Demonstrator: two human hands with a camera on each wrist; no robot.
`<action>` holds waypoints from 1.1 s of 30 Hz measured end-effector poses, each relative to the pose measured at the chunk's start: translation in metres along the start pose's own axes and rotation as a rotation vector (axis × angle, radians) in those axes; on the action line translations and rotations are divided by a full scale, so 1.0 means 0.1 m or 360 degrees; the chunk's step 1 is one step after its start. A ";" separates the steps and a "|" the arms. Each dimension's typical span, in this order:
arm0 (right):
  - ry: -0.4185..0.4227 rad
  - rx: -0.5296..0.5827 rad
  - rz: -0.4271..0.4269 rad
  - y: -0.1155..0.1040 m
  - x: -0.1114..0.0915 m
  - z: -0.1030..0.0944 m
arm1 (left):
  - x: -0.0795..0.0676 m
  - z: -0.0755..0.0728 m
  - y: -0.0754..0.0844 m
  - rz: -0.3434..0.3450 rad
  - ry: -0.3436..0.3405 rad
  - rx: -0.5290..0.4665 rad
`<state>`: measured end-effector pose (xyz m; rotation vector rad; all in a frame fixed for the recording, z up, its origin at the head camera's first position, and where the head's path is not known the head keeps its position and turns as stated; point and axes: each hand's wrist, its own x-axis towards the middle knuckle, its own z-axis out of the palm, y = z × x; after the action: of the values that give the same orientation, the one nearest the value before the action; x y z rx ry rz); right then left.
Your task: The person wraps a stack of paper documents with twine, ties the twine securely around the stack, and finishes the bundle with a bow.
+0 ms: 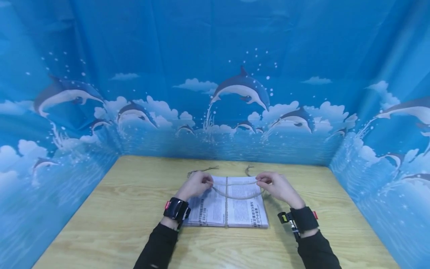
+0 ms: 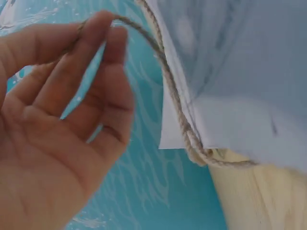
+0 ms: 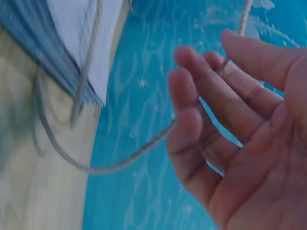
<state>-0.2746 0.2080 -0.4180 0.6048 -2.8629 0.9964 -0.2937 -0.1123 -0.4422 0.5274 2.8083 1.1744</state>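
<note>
A flat stack of newspapers (image 1: 241, 215) lies on the table, with a strand of twine (image 1: 226, 209) running across its middle from back to front. Above the stack's far part, my left hand (image 1: 195, 185) pinches the twine at the left side. On the right side, my right hand (image 1: 276, 188) holds it between thumb and fingers. Two spans of twine hang between the hands, the nearer one sagging. In the left wrist view, twine (image 2: 170, 79) follows the paper's edge to my fingertips. The right wrist view shows a slack loop of twine (image 3: 110, 168) passing behind my fingers.
The wooden table (image 1: 134, 209) extends around the stack. Loose frayed twine ends (image 1: 249, 170) lie beyond its far edge. A blue dolphin-print curtain (image 1: 161, 112) encloses the table at the back and both sides. Both wrists carry black strapped cameras.
</note>
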 end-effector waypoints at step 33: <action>-0.0176 -0.0110 0.0038 0.69 0.10 0.28 | -0.03 0.04 -0.07 -0.0010 -0.0321 0.0273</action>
<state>-0.3076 0.2372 -0.4789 0.6412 -2.9929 0.8902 -0.2921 -0.1148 -0.4504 0.6097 2.7466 0.8315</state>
